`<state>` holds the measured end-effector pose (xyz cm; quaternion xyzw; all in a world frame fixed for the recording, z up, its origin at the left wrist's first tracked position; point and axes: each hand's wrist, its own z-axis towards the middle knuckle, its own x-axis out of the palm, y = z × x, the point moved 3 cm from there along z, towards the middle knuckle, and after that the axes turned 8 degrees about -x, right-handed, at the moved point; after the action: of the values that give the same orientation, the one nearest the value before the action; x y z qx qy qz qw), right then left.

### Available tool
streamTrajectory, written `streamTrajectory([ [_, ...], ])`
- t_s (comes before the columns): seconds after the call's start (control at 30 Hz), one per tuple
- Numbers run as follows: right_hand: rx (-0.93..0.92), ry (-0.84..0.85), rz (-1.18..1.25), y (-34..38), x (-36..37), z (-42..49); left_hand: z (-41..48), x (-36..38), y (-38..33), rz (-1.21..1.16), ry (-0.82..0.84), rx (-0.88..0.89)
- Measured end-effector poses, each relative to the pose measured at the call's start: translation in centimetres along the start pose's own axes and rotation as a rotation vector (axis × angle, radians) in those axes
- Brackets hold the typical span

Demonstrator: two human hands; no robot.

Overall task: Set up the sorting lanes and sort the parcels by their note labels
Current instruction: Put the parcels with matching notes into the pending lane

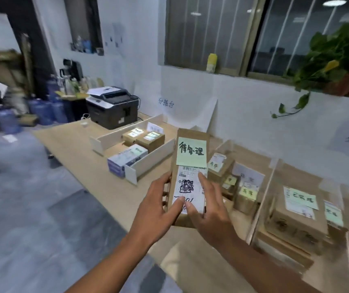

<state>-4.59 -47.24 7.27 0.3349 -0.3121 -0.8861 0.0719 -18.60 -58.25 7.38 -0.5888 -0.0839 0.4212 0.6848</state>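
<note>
Both hands are holding a cardboard parcel (192, 133) upright in the middle of the frame, above the table (80, 149).
Its green note (191, 153) is showing 待处理 in black marker, over a white shipping label (188, 187) with a barcode and a scribbled-out patch. The left hand (156, 208) is gripping the left edge, thumb pressing on the label; the right hand (209, 208) is clasping the right side, forefinger lying straight up the label. At the right, a box note (301, 199) is reading 已完成; a wall sheet (166, 102) above is reading 分拣台.
</note>
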Motion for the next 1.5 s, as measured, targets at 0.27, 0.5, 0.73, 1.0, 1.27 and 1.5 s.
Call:
streamTrajectory([
  [0.27,0.034,0.075,0.129,-2.7,16.2,10.9,10.5,-9.0,11.4,0.019,-0.023,-0.103],
  [0.5,0.142,0.093,0.243,-10.8,31.4,21.6,24.7,-12.8,24.5,0.097,0.025,-0.281],
  [0.73,0.328,0.101,0.188,-16.1,42.1,31.9,39.7,-17.1,33.2,0.19,0.215,-0.362],
  [1.0,0.58,0.149,-0.02,-22.0,50.0,38.9,51.6,-17.1,43.9,0.138,0.465,-0.378],
  [1.27,0.874,0.179,-0.235,-24.9,55.2,40.4,57.6,-14.7,50.7,0.112,0.8,-0.369],
  [1.5,0.902,0.228,-0.27,-24.3,54.9,40.6,57.4,-14.5,51.3,0.094,0.791,-0.37],
])
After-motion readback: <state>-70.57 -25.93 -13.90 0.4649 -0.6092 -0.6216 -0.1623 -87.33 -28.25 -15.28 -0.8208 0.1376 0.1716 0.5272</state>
